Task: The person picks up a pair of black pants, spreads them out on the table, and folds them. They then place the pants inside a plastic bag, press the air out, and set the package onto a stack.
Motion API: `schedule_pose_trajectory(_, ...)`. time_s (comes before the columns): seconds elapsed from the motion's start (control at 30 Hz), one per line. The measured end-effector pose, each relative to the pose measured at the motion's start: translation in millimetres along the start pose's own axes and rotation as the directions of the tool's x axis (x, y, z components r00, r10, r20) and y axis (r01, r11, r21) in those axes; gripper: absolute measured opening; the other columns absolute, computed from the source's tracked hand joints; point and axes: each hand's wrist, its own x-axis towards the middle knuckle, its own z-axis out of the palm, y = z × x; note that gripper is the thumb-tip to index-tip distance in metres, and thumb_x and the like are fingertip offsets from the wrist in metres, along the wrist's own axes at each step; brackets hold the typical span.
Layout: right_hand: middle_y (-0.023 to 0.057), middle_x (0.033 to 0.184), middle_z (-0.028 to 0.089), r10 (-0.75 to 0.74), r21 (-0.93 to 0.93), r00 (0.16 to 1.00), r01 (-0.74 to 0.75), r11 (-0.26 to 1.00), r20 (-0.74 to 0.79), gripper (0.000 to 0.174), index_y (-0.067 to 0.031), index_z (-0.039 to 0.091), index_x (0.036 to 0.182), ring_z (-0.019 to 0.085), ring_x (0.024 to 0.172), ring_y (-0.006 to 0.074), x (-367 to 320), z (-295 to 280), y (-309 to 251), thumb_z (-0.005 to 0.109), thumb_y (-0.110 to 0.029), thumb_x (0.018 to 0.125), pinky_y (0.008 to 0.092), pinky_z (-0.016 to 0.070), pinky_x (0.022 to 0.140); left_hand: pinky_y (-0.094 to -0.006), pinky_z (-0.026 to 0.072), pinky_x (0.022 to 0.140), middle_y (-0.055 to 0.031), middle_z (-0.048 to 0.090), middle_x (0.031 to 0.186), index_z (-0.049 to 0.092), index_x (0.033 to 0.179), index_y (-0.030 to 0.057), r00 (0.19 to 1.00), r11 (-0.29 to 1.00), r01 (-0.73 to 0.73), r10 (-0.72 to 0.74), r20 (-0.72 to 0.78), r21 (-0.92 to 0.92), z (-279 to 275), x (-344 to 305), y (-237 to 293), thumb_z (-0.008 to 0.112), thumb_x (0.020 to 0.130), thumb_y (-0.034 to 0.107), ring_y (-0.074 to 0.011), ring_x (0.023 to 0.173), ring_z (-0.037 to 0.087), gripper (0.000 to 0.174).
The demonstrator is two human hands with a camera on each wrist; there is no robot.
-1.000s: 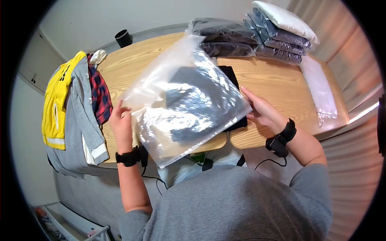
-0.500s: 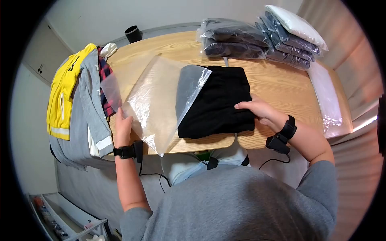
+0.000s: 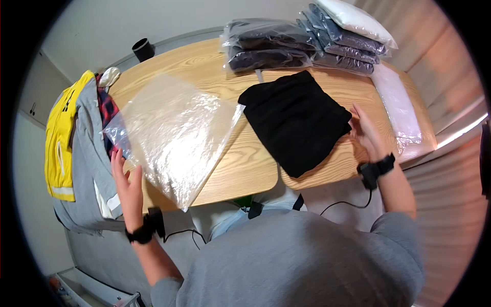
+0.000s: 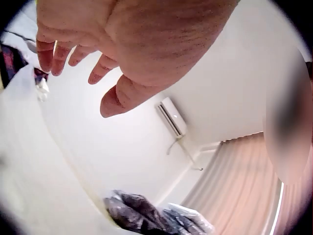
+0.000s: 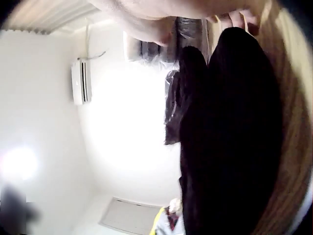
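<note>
A folded black garment (image 3: pixel 299 123) lies on the wooden table in front of the person, turned at a slant. My right hand (image 3: pixel 366 134) is beside its right edge with the fingers loosely extended; in the right wrist view the garment's thick folded edge fills the middle, close below that hand. To the left, a clear plastic bag (image 3: pixel 176 135) lies flat and spread out, its right corner touching the garment's left corner in the head view. The left hand (image 3: pixel 128 190) hovers by the bag's left corner, fingers spread and nothing in its grip; the left wrist view shows its bare palm.
Bagged dark garments (image 3: pixel 271 43) are stacked at the back, beside another stack topped by a white package (image 3: pixel 358 23). Flat plastic packaging (image 3: pixel 399 105) lies at the right end. A yellow jacket (image 3: pixel 69 135) and grey clothes (image 3: pixel 92 158) drape over the left end.
The bag, lifted over the black garment earlier, has come down flat to its left. The left hand has let go of the bag; the right hand has released the garment, which has turned and shifted right.
</note>
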Motion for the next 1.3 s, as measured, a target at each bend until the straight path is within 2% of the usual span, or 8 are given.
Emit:
schedule_pose_trajectory(0.13, 0.0055, 0.079, 0.060, 0.130, 0.310, 0.987, -0.096, 0.946, -0.091, 0.046, -0.0111, 0.052, 0.091, 0.060, 0.075, 0.0173, -54, -5, 44, 0.065, -0.054, 0.080, 0.0322, 0.0494, 0.068, -0.0399, 0.0291, 0.104, -0.0106, 0.027, 0.150, 0.034, 0.142, 0.0121, 0.964, 0.984, -0.173, 0.178, 0.196, -0.042, 11, -26, 86, 0.061, 0.082, 0.016, -0.0272, 0.134, 0.031, 0.066)
schedule_pose_trajectory(0.2, 0.0131, 0.097, 0.064, 0.225, 0.464, 0.965, -0.263, 0.846, 0.137, 0.050, -0.0031, 0.054, 0.096, 0.063, 0.088, 0.0245, -67, -2, 63, 0.060, -0.052, 0.085, 0.0403, 0.0515, 0.083, -0.0420, 0.0240, 0.107, -0.0119, 0.026, 0.151, 0.033, 0.142, 0.0119, 0.872, 0.947, -0.296, 0.322, 0.369, -0.129, 27, -31, 121, 0.064, 0.077, 0.027, -0.0278, 0.138, 0.026, 0.074)
schedule_pose_trajectory(0.37, 0.0064, 0.084, 0.057, 0.132, 0.578, 0.979, -0.200, 0.791, 0.157, 0.046, -0.0088, 0.052, 0.085, 0.056, 0.085, 0.0226, -79, 49, 61, 0.072, -0.050, 0.076, 0.0358, 0.0470, 0.083, -0.0437, 0.0226, 0.111, -0.0183, 0.028, 0.148, 0.036, 0.139, 0.0063, 0.433, 0.716, -0.574, 0.678, 0.594, -0.399, 116, -18, 184, 0.069, 0.079, 0.021, -0.0340, 0.137, 0.025, 0.070)
schedule_pose_trajectory(0.47, 0.0070, 0.092, 0.054, 0.184, 0.622, 0.959, -0.281, 0.730, 0.218, 0.048, -0.0080, 0.052, 0.090, 0.051, 0.091, 0.0211, -70, 47, 65, 0.073, -0.048, 0.076, 0.0356, 0.0444, 0.088, -0.0479, 0.0217, 0.110, -0.0177, 0.028, 0.147, 0.034, 0.140, 0.0064, 0.326, 0.632, -0.704, 0.691, 0.645, -0.322, 187, -16, 191, 0.064, 0.084, 0.035, -0.0359, 0.137, 0.024, 0.070)
schedule_pose_trajectory(0.67, 0.0060, 0.115, 0.049, 0.020, 0.660, 0.936, -0.263, 0.704, 0.351, 0.071, -0.0044, 0.042, 0.126, 0.045, 0.107, 0.0192, -67, 67, 62, 0.060, -0.057, 0.082, 0.0330, 0.0375, 0.096, -0.0626, 0.0248, 0.102, -0.0205, 0.020, 0.149, 0.031, 0.144, 0.0234, 0.331, 0.609, -0.780, 0.598, 0.730, -0.145, 249, -24, 178, 0.049, 0.086, 0.058, -0.0442, 0.135, 0.023, 0.070)
schedule_pose_trajectory(0.73, 0.0034, 0.125, 0.050, -0.178, 0.588, 0.967, 0.037, 0.808, 0.184, 0.066, -0.0066, 0.041, 0.132, 0.045, 0.114, 0.0175, -73, 85, 56, 0.060, -0.050, 0.086, 0.0337, 0.0359, 0.098, -0.0626, 0.0246, 0.102, -0.0197, 0.021, 0.150, 0.031, 0.144, 0.0236, 0.344, 0.618, -0.774, 0.590, 0.731, -0.135, 248, -25, 178, 0.050, 0.086, 0.058, -0.0441, 0.135, 0.023, 0.070)
schedule_pose_trajectory(0.87, 0.0050, 0.121, 0.056, -0.224, 0.537, 0.966, 0.124, 0.835, 0.127, 0.042, -0.0077, 0.051, 0.124, 0.050, 0.115, 0.0194, -62, 97, 63, 0.064, -0.023, 0.087, 0.0329, 0.0379, 0.099, -0.0630, 0.0252, 0.101, -0.0183, 0.022, 0.150, 0.032, 0.143, 0.0238, 0.394, 0.614, -0.783, 0.612, 0.686, -0.098, 249, -32, 176, 0.053, 0.085, 0.056, -0.0441, 0.135, 0.024, 0.070)
schedule_pose_trajectory(1.3, 0.0096, 0.115, 0.061, -0.103, 0.717, 0.968, -0.096, 0.690, 0.229, 0.040, -0.0067, 0.055, 0.118, 0.058, 0.106, 0.0254, -51, 93, 64, 0.062, -0.025, 0.083, 0.0391, 0.0463, 0.094, -0.0634, 0.0278, 0.099, -0.0187, 0.026, 0.148, 0.041, 0.138, 0.0180, 0.415, 0.581, -0.804, 0.701, 0.580, -0.128, 241, -55, 184, 0.056, 0.085, 0.048, -0.0445, 0.133, 0.026, 0.063)
